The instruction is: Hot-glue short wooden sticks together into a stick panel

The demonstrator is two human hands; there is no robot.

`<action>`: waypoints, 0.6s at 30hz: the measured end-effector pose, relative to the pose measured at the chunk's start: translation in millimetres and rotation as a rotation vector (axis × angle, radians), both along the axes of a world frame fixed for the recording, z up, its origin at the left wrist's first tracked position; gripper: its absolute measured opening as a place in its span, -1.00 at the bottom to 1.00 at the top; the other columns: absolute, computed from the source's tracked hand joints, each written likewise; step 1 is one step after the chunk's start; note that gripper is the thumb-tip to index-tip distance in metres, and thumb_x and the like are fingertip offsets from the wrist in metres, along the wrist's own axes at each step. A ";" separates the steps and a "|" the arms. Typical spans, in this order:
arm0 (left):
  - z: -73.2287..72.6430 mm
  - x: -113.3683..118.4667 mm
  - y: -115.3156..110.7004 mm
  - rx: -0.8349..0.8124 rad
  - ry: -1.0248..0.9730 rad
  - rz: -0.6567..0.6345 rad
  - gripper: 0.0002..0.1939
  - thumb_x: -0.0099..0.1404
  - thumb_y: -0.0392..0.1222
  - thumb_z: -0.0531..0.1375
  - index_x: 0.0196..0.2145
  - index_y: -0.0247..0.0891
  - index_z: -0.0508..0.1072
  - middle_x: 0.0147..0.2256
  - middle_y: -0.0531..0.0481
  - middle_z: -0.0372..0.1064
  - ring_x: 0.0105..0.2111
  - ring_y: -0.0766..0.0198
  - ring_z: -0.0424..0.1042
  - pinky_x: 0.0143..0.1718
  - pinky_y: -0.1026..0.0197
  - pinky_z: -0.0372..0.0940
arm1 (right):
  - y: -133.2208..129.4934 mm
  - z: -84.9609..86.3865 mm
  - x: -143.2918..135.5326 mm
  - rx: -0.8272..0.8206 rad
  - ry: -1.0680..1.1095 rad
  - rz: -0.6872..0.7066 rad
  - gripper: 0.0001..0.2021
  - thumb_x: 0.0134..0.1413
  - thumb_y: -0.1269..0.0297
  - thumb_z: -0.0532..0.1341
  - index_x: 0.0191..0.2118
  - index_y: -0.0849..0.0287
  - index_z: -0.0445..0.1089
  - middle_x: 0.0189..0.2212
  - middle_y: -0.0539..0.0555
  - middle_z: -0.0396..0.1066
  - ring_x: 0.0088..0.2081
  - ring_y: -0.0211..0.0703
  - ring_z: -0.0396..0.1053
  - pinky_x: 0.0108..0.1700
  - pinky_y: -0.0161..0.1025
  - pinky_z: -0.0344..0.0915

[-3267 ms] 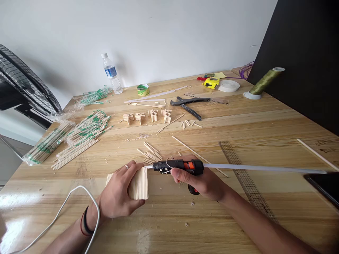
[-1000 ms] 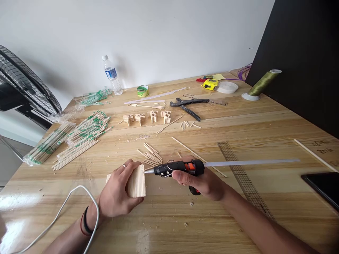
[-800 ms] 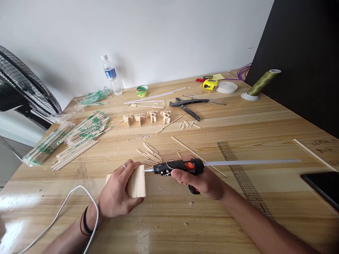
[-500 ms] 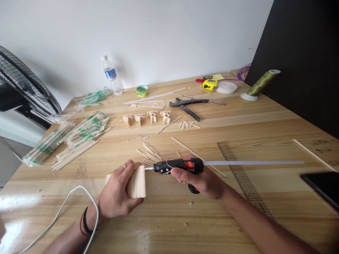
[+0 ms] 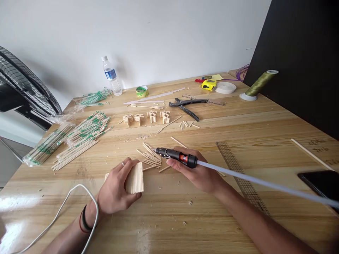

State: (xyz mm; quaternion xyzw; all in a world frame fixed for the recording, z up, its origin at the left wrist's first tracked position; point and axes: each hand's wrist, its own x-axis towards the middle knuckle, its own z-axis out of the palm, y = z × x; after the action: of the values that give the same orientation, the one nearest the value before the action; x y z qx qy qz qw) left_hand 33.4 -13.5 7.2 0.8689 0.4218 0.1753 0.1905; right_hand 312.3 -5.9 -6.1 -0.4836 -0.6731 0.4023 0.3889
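No word, brand or number is legible; the blue label (image 5: 110, 74) on the clear bottle (image 5: 115, 86) at the far left bears pale print, too small to read; green print runs along the clear stick wrappers (image 5: 91, 127) on the left, also unreadable; the transparent ruler (image 5: 241, 176) at the right has a dark grid, its figures illegible; dark handwritten marks (image 5: 320, 149) stand on the wooden tabletop (image 5: 280, 155) at the right, unclear.

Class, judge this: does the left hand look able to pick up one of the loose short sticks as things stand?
Probably not: the left hand is full, gripping the ribbed wooden block. The short sticks lie close by, though the glue gun crowds their right side.
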 end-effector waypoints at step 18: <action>-16.5 2.3 8.9 0.025 0.090 -0.057 -0.35 0.11 -0.34 0.33 0.14 -0.21 0.25 -0.03 -0.15 0.45 -0.07 -0.05 0.47 0.00 -0.06 0.41 | 23.4 -30.4 23.0 0.385 -0.446 -0.220 -0.71 -0.01 0.57 0.26 -0.14 0.14 0.39 -0.17 0.18 0.52 -0.10 0.11 0.50 -0.10 -0.07 0.43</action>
State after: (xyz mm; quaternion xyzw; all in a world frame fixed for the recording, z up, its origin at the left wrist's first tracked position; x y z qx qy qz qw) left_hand 35.6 -4.5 -9.3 0.8899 0.4030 0.1359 0.1651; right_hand 335.4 17.4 -36.5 -0.5473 -0.7491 0.1069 0.3576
